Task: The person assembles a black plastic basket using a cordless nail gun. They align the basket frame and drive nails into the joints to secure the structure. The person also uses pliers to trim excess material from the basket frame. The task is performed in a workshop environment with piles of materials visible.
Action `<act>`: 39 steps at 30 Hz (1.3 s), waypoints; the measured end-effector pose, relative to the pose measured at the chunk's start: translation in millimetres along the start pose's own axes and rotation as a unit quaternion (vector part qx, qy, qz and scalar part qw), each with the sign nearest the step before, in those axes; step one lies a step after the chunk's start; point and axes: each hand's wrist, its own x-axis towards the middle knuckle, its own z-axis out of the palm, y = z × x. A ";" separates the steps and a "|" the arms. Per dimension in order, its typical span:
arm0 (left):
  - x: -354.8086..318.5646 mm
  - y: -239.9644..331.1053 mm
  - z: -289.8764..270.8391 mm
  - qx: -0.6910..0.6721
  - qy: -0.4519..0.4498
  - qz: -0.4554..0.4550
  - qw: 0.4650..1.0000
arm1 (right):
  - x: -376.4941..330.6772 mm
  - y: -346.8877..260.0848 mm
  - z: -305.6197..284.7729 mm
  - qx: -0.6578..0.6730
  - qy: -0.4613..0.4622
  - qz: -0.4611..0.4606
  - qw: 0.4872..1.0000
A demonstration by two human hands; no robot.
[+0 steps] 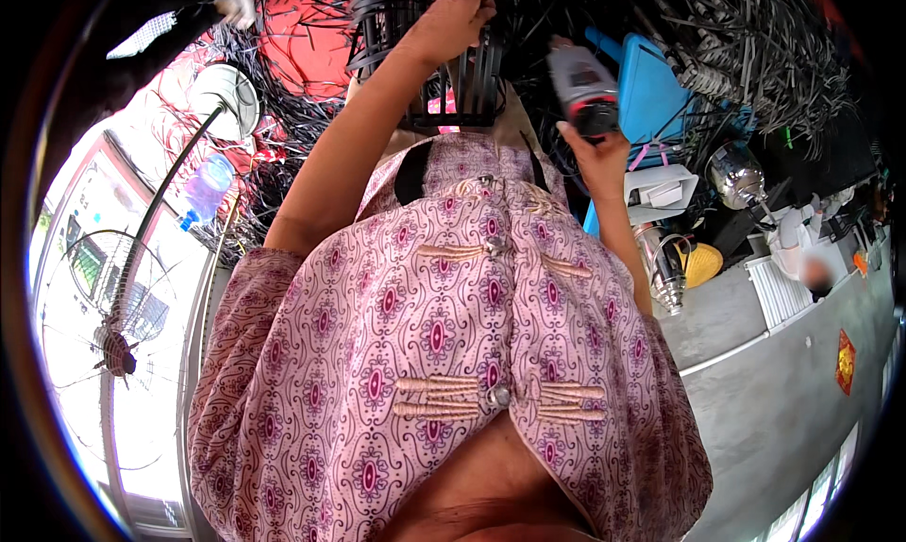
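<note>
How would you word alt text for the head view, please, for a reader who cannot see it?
The right hand holds a grey handheld device with red trim, and the left hand is at a black lattice basket. The wearer's pink patterned top fills the centre, with tangled black strips towards the upper edge.

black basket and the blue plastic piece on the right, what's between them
In the head view, the grey tool, held in the right hand, shows between the black basket and the blue plastic piece.
</note>
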 end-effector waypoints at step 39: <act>-53.3 95.2 -71.8 -0.338 -0.297 -0.152 0.880 | 72.1 -175.6 17.2 0.341 -0.234 -0.059 0.909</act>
